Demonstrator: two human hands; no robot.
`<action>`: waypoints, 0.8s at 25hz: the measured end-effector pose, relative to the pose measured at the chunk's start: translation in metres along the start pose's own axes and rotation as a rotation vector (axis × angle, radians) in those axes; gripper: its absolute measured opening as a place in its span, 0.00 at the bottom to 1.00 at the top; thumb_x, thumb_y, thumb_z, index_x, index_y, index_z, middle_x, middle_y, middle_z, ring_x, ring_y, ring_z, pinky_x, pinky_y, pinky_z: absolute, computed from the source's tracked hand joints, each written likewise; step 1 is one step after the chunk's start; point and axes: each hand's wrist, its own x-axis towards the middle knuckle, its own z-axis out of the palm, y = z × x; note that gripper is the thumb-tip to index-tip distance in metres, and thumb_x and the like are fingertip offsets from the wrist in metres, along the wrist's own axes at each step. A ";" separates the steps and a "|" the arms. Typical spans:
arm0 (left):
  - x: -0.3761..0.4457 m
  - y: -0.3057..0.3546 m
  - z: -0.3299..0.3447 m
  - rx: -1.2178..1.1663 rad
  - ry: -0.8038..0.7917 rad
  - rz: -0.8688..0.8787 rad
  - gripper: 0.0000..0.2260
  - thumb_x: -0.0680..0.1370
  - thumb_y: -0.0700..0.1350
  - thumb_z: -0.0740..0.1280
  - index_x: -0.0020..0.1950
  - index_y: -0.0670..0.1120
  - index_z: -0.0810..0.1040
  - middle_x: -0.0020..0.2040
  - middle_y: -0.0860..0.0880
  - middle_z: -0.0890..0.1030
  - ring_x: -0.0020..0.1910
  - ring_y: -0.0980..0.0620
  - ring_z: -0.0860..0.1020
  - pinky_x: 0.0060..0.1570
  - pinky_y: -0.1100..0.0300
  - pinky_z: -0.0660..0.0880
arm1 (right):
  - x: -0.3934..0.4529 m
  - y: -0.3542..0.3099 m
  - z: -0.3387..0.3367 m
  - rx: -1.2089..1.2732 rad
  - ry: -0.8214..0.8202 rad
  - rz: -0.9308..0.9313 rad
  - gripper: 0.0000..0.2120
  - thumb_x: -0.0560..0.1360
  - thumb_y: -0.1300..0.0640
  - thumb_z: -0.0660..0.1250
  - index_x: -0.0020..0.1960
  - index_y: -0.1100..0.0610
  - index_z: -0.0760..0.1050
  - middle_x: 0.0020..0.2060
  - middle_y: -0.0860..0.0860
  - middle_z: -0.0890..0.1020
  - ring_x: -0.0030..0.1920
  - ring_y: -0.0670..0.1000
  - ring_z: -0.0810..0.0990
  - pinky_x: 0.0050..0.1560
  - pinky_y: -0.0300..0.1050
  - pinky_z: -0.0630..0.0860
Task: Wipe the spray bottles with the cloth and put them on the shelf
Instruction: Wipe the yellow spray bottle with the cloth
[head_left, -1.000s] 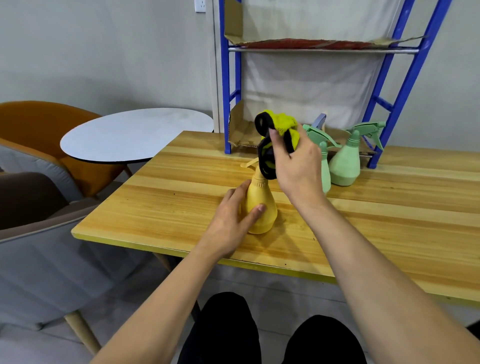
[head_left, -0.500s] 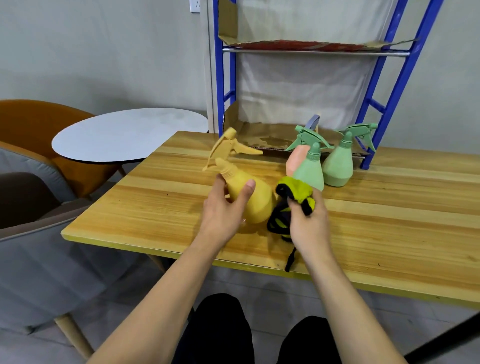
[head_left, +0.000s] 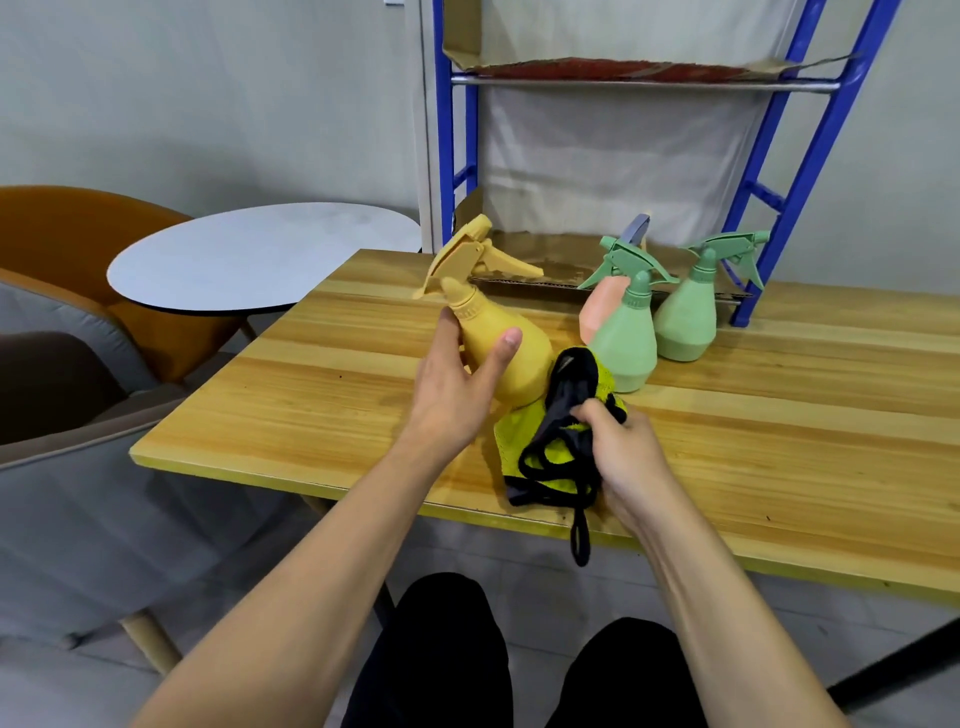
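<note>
My left hand (head_left: 457, 384) grips a yellow spray bottle (head_left: 498, 343), tilted to the left above the wooden table (head_left: 779, 447), its nozzle pointing up and away. Just right of it, my right hand (head_left: 623, 457) holds a bunched yellow cloth with black trim (head_left: 550, 441) against the bottle's base; a black loop hangs over the table's front edge. Two green spray bottles (head_left: 626, 343) (head_left: 688, 317) stand upright behind the cloth. A pink bottle (head_left: 597, 312) with a bluish nozzle is partly hidden behind the nearer green one. The blue shelf (head_left: 644, 83) stands at the table's back.
The shelf's lower level (head_left: 550, 260) holds a sheet of cardboard, right behind the bottles. A round white side table (head_left: 260, 254) and an orange chair (head_left: 78, 234) stand to the left. A grey chair (head_left: 67, 467) sits at the near left.
My left hand has tipped the yellow bottle over to the left and lifted it. My right hand brought the cloth down from the bottle's top to its base.
</note>
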 end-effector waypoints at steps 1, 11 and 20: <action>0.004 -0.001 0.000 0.030 -0.014 0.006 0.30 0.78 0.66 0.66 0.75 0.52 0.67 0.64 0.53 0.79 0.65 0.51 0.77 0.65 0.50 0.75 | -0.004 -0.005 -0.002 -0.058 -0.008 -0.039 0.10 0.75 0.59 0.66 0.36 0.52 0.78 0.34 0.48 0.82 0.43 0.55 0.81 0.48 0.49 0.76; 0.033 -0.016 0.013 0.296 -0.049 -0.026 0.32 0.75 0.63 0.73 0.74 0.50 0.70 0.67 0.46 0.78 0.68 0.45 0.74 0.61 0.47 0.75 | -0.015 0.006 -0.014 -1.146 0.001 -0.462 0.33 0.68 0.47 0.77 0.69 0.47 0.67 0.64 0.50 0.75 0.65 0.56 0.71 0.63 0.52 0.68; 0.055 -0.014 0.048 0.312 -0.146 -0.144 0.34 0.76 0.63 0.71 0.75 0.47 0.66 0.71 0.43 0.74 0.71 0.41 0.72 0.63 0.45 0.73 | -0.002 -0.006 -0.046 -0.827 0.239 -0.344 0.17 0.81 0.44 0.61 0.64 0.50 0.78 0.54 0.51 0.76 0.59 0.57 0.79 0.60 0.51 0.74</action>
